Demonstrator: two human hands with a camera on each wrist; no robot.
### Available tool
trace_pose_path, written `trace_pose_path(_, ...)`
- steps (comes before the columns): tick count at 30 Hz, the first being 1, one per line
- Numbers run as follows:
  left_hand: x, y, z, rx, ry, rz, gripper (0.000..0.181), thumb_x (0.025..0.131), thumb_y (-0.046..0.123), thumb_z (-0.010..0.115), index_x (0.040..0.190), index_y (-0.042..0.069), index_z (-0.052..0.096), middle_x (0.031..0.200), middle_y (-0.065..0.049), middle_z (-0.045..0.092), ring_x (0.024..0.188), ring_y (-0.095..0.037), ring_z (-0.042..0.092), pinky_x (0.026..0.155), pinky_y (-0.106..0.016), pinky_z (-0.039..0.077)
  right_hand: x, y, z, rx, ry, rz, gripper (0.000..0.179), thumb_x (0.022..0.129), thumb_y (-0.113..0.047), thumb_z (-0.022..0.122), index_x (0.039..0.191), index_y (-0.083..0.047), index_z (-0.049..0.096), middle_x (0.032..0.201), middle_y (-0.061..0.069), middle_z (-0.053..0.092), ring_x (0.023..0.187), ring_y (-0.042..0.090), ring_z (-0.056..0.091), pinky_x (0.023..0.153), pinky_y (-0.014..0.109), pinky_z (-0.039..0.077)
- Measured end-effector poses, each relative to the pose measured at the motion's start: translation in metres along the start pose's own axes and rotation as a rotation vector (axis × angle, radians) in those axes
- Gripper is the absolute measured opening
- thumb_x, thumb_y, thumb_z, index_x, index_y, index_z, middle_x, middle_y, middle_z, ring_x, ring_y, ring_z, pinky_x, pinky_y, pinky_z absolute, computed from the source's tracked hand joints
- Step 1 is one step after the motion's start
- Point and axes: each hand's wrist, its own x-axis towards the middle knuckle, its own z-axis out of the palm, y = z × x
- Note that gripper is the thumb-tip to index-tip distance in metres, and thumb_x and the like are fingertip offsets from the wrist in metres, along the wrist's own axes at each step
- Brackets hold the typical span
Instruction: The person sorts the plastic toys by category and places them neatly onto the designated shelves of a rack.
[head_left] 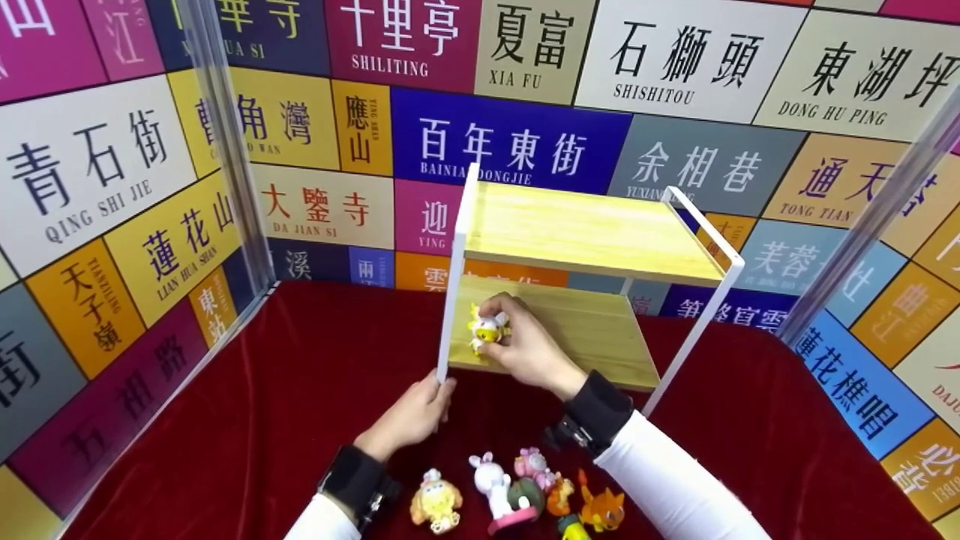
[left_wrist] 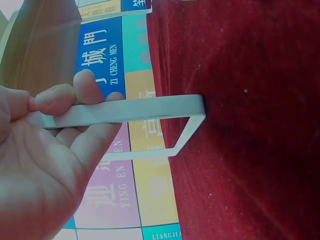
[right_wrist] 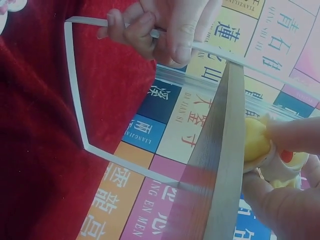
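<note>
A small yellow-and-white toy figurine is pinched between the thumb and fingers of my right hand, at the left end of the lower shelf board. In the right wrist view the figurine shows right at the face of the wooden board. My left hand grips the white metal side frame of the two-tier shelf low on its left front leg. The left wrist view shows thumb and fingers around this white bar.
Several toy figurines stand or lie in front on the red velvet cloth: a yellow one, a white rabbit, a pink one and an orange one. The upper board overhangs my right hand. Sign-printed panels rise behind.
</note>
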Motion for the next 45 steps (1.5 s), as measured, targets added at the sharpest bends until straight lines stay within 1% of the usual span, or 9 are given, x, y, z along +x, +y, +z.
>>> trace_pose_path(6, -0.0007, -0.0003, 0.0007, 0.000, -0.002, -0.004, 0.023, 0.111, 0.020, 0.036, 0.111, 0.004, 0.052, 0.068, -0.006, 0.057, 0.050, -0.010, 0.049, 0.049, -0.026, 0.044, 0.0001, 0.0011, 0.0016, -0.052, 0.008, -0.014, 0.034, 0.081, 0.008, 0.072, 0.108, -0.003, 0.053, 0.115, 0.015, 0.056, 0.100, 0.022, 0.058, 0.072, 0.020, 0.053)
trace_pose_path(11, -0.0009, 0.0000, 0.0008, 0.000, -0.002, -0.003, 0.021, 0.111, 0.019, 0.036, 0.112, 0.005, 0.051, 0.067, 0.000, 0.053, 0.050, -0.010, 0.049, 0.049, -0.026, 0.045, 0.0013, 0.0002, 0.0007, -0.082, 0.021, -0.008, 0.034, 0.080, 0.005, 0.073, 0.106, -0.003, 0.053, 0.116, 0.015, 0.058, 0.098, 0.022, 0.058, 0.076, 0.023, 0.053)
trace_pose_path(15, -0.0006, 0.0001, 0.0008, 0.003, 0.001, -0.006, 0.022, 0.111, 0.020, 0.036, 0.113, 0.005, 0.051, 0.067, 0.000, 0.054, 0.050, -0.010, 0.050, 0.049, -0.026, 0.045, 0.0025, -0.0011, 0.0002, -0.091, 0.025, 0.003, 0.034, 0.080, 0.004, 0.074, 0.106, -0.003, 0.053, 0.117, 0.015, 0.059, 0.099, 0.023, 0.060, 0.082, 0.027, 0.053)
trace_pose_path(22, -0.0004, -0.0006, 0.0010, 0.002, -0.002, -0.009, 0.022, 0.111, 0.021, 0.036, 0.115, 0.005, 0.051, 0.069, -0.006, 0.057, 0.050, -0.010, 0.050, 0.048, -0.027, 0.045, 0.0031, -0.0023, 0.0001, -0.065, 0.009, 0.030, 0.035, 0.080, 0.005, 0.072, 0.108, -0.003, 0.052, 0.114, 0.015, 0.058, 0.101, 0.025, 0.060, 0.084, 0.032, 0.054)
trace_pose_path(28, -0.0006, 0.0000, 0.0009, 0.005, 0.000, -0.003, 0.023, 0.111, 0.020, 0.036, 0.118, 0.005, 0.051, 0.069, -0.002, 0.054, 0.051, -0.010, 0.050, 0.049, -0.027, 0.045, 0.0043, -0.0019, -0.0007, -0.061, 0.001, 0.071, 0.037, 0.081, 0.002, 0.073, 0.110, -0.004, 0.051, 0.116, 0.015, 0.058, 0.099, 0.024, 0.061, 0.083, 0.032, 0.055)
trace_pose_path(32, -0.0005, 0.0005, 0.0008, 0.006, 0.002, 0.000, 0.023, 0.111, 0.020, 0.036, 0.118, 0.004, 0.051, 0.068, -0.001, 0.054, 0.051, -0.010, 0.050, 0.049, -0.026, 0.045, 0.0053, -0.0008, -0.0011, -0.025, -0.007, 0.106, 0.038, 0.082, 0.002, 0.073, 0.112, -0.003, 0.050, 0.118, 0.017, 0.056, 0.099, 0.026, 0.062, 0.084, 0.034, 0.056)
trace_pose_path(36, -0.0002, 0.0001, 0.0010, 0.008, 0.006, -0.003, 0.024, 0.111, 0.021, 0.036, 0.117, 0.004, 0.052, 0.068, -0.001, 0.054, 0.050, -0.010, 0.050, 0.048, -0.027, 0.045, 0.0058, -0.0011, -0.0010, 0.003, -0.014, 0.119, 0.039, 0.082, 0.003, 0.072, 0.113, -0.003, 0.049, 0.119, 0.019, 0.055, 0.098, 0.025, 0.063, 0.082, 0.030, 0.056)
trace_pose_path(41, 0.0010, -0.0002, 0.0011, 0.007, -0.001, -0.014, 0.024, 0.111, 0.023, 0.035, 0.106, 0.005, 0.051, 0.068, 0.001, 0.053, 0.050, -0.010, 0.049, 0.049, -0.025, 0.044, 0.0063, -0.0011, -0.0015, 0.060, -0.024, 0.125, 0.038, 0.083, 0.005, 0.070, 0.113, -0.002, 0.047, 0.113, 0.018, 0.054, 0.088, 0.019, 0.058, 0.068, 0.021, 0.051)
trace_pose_path(45, 0.0004, -0.0005, 0.0012, 0.006, -0.004, -0.014, 0.024, 0.111, 0.023, 0.035, 0.104, 0.006, 0.051, 0.068, 0.001, 0.052, 0.050, -0.010, 0.049, 0.049, -0.025, 0.044, 0.0065, -0.0005, -0.0020, 0.055, -0.023, 0.124, 0.038, 0.083, 0.005, 0.071, 0.112, -0.002, 0.047, 0.108, 0.016, 0.055, 0.088, 0.018, 0.057, 0.069, 0.020, 0.050)
